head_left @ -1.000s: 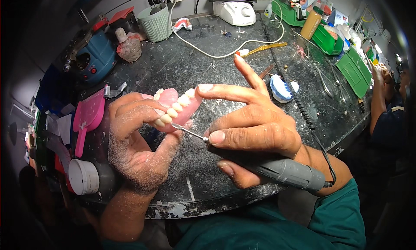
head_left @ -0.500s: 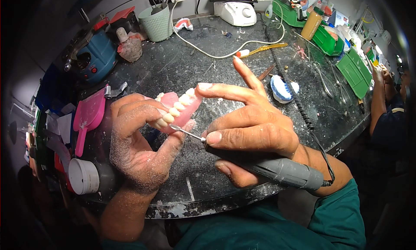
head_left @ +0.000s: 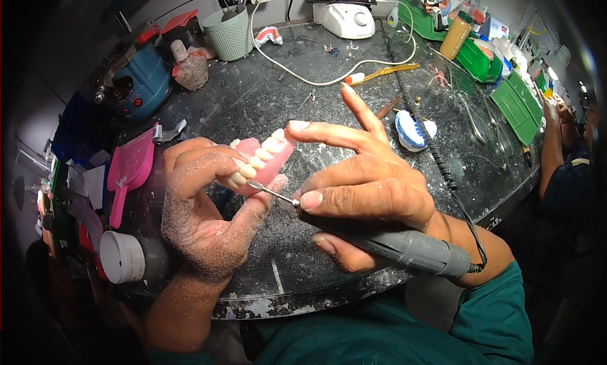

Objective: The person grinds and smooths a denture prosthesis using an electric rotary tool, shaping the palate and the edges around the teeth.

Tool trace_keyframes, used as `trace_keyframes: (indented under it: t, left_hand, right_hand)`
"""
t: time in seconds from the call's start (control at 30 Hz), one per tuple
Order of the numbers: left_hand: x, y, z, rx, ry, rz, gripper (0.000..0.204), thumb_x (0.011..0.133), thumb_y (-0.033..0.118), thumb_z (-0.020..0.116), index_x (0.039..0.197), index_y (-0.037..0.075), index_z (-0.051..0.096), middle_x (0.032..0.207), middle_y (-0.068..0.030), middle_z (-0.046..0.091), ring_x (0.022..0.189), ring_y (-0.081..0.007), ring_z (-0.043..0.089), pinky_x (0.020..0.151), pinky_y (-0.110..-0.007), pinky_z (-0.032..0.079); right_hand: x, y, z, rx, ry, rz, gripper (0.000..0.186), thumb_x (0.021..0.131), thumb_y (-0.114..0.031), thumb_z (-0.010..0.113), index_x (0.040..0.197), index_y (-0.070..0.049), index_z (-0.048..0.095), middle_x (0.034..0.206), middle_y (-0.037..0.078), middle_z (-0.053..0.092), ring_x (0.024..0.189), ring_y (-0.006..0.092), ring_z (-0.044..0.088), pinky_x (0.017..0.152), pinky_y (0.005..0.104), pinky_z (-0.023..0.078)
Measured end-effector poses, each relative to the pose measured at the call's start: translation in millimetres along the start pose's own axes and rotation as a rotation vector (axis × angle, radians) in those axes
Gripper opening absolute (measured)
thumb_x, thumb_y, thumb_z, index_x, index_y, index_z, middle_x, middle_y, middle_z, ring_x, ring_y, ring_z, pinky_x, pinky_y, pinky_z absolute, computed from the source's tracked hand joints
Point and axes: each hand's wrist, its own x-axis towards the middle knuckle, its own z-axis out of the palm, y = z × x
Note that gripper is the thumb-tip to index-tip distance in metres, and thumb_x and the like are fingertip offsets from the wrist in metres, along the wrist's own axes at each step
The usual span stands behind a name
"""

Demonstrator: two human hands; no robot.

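Pinched in my left hand (head_left: 205, 207) is a pink denture (head_left: 274, 165) with cream-white teeth, raised above the bench and tilted. White dust coats that hand and wrist. My right hand (head_left: 373, 188) grips a dark rotary handpiece (head_left: 417, 250) with a coiled cord. Its thin metal bur (head_left: 256, 185) meets the pink base just below the teeth, near my left thumb. The right index fingertip rests against the far end of the denture, while another finger points up and away. My left fingers hide part of the denture's near end.
Dust covers the dark bench (head_left: 278, 99). Around it stand a pink dustpan (head_left: 129, 166), a white tub (head_left: 122, 257), a blue machine (head_left: 142, 80), a woven pot (head_left: 229, 35), a white control unit (head_left: 344, 20), a blue-and-white dental cast (head_left: 410, 131) and green bins (head_left: 520, 106). A co-worker's arm (head_left: 554, 134) shows at right.
Almost nothing differs. Both hands, the denture and the handpiece have shifted only very slightly, and the bur stays at the same part of the pink base.
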Motion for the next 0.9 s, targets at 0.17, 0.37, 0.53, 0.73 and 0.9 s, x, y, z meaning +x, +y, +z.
trace_keyframes:
  t: [0.17, 0.37, 0.53, 0.73, 0.9]
  left_hand:
    - [2, -1, -5, 0.085, 0.024, -0.004, 0.046, 0.065, -0.005, 0.083, 0.102, 0.005, 0.059, 0.094, -0.0076, 0.060, 0.084, -0.0191, 0.057, 0.079, -0.035, 0.053]
    - [0, 7, -14, 0.109, 0.003, -0.140, 0.032, 0.073, 0.013, 0.085, 0.097, 0.007, 0.065, 0.088, -0.0065, 0.062, 0.079, -0.0215, 0.059, 0.074, -0.035, 0.048]
    - [-5, 8, -2, -0.039, 0.044, -0.135, 0.030, 0.076, 0.013, 0.083, 0.101, 0.006, 0.067, 0.088, -0.0056, 0.064, 0.083, -0.0215, 0.060, 0.078, -0.035, 0.049]
    - [-13, -6, 9, -0.207, -0.039, -0.317, 0.033, 0.085, 0.020, 0.077, 0.111, 0.002, 0.068, 0.091, -0.0093, 0.066, 0.086, -0.0214, 0.060, 0.082, -0.035, 0.048]
    - [-15, -12, 16, -0.609, -0.104, -0.556, 0.049, 0.091, 0.024, 0.072, 0.130, 0.000, 0.055, 0.104, -0.0070, 0.064, 0.094, -0.0118, 0.058, 0.082, -0.032, 0.047]
  right_hand:
    - [4, 12, -2, 0.009, 0.007, -0.106, 0.039, 0.088, -0.033, 0.069, 0.117, -0.010, 0.058, 0.094, 0.012, 0.072, 0.117, 0.0420, 0.062, 0.114, 0.0710, 0.008]
    - [-2, 25, 13, 0.058, 0.234, -0.016, 0.033, 0.089, -0.018, 0.068, 0.116, -0.004, 0.056, 0.106, 0.020, 0.071, 0.119, 0.0371, 0.061, 0.114, 0.0636, 0.023]
    - [-22, 12, 12, -0.082, 0.116, 0.146, 0.028, 0.087, -0.004, 0.069, 0.111, -0.004, 0.056, 0.109, 0.020, 0.068, 0.112, 0.0323, 0.064, 0.102, 0.0466, 0.047]
    - [-41, 32, 6, 0.126, 0.259, 0.490, 0.023, 0.091, -0.001, 0.065, 0.111, -0.006, 0.054, 0.102, 0.007, 0.056, 0.098, 0.0173, 0.060, 0.087, 0.0306, 0.049]
    - [-21, 35, 14, 0.012, 0.294, 0.527, 0.017, 0.094, -0.005, 0.061, 0.110, -0.004, 0.055, 0.102, 0.006, 0.055, 0.095, 0.0152, 0.055, 0.087, 0.0284, 0.045]
